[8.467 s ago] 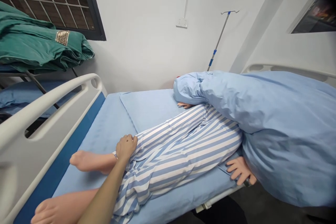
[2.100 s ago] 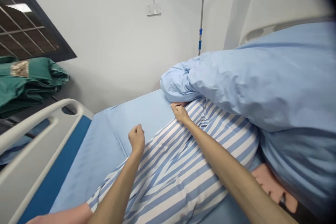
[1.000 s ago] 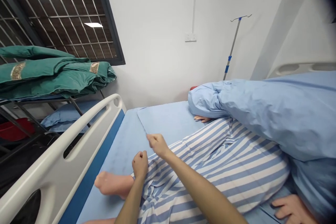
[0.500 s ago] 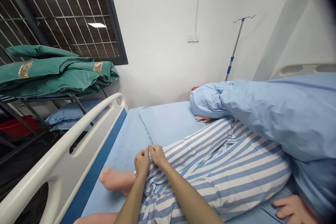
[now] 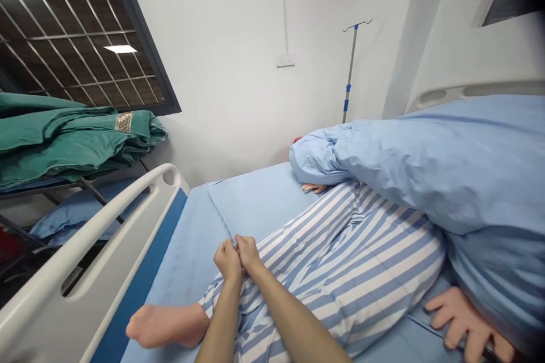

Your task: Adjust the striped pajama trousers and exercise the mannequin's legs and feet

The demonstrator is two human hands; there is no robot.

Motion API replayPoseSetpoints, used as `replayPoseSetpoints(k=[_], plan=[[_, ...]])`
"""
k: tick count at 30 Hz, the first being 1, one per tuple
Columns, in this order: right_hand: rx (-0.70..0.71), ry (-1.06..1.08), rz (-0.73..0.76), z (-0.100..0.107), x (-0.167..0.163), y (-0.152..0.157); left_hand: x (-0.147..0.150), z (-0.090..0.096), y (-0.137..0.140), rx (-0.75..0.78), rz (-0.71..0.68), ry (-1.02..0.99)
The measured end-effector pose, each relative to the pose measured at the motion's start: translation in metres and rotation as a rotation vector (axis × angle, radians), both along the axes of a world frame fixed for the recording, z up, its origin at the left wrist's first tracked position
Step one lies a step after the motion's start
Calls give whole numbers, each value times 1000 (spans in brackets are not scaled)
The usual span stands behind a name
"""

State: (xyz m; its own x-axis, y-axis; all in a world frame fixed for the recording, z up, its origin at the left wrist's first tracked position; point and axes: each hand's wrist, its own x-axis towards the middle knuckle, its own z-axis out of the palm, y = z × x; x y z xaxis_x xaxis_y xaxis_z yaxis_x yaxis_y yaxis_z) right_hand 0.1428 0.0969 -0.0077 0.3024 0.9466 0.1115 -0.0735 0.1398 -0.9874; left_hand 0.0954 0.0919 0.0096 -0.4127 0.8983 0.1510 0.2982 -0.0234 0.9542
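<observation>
A manikin-like figure lies on the bed in blue-and-white striped trousers (image 5: 340, 261), a bare foot (image 5: 166, 324) showing past one trouser leg. Over the lower part of that leg are my left hand (image 5: 227, 261) and my right hand (image 5: 247, 252), side by side. Both are closed into fists, knuckles up and thumb sides together. Whatever lies inside them, if anything, is hidden. The figure's near hand (image 5: 464, 320) rests on the sheet at lower right, and its far hand (image 5: 314, 187) pokes out below the blue quilt (image 5: 409, 164).
A pale bed end board (image 5: 123, 198) rises on the left beside the light blue sheet (image 5: 255, 190). Behind it, green folded covers (image 5: 80, 139) lie on a metal frame. An IV pole (image 5: 349, 71) stands by the wall beneath a socket's level, right of the wall socket (image 5: 285, 59).
The view has turned right. My fists, still together, have shifted along the trouser leg away from the foot, and the trouser hem shows more.
</observation>
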Motion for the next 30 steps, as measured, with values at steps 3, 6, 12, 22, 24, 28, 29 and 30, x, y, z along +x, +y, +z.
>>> replayPoseSetpoints(k=[3,6,12,22,24,28,29,30], plan=[[21,-64,10,2,-2,-5,-10,-11,-11,1,-86,190],[25,-103,3,5,-5,-9,-18,-17,-17,-31,-136,362],[22,-222,-17,12,5,-12,-14,-14,-17,-107,-138,419],[151,-410,-26,71,80,14,-10,-13,-21,-106,-104,416],[116,-465,-24,58,90,16,-10,-14,-21,-101,-97,421],[35,-497,-20,19,104,14,-7,-14,-20,-106,-87,471],[29,-487,-22,12,105,13,-6,-14,-20,-122,-86,495],[26,-471,-26,7,107,13,-5,-14,-20,-141,-85,520]])
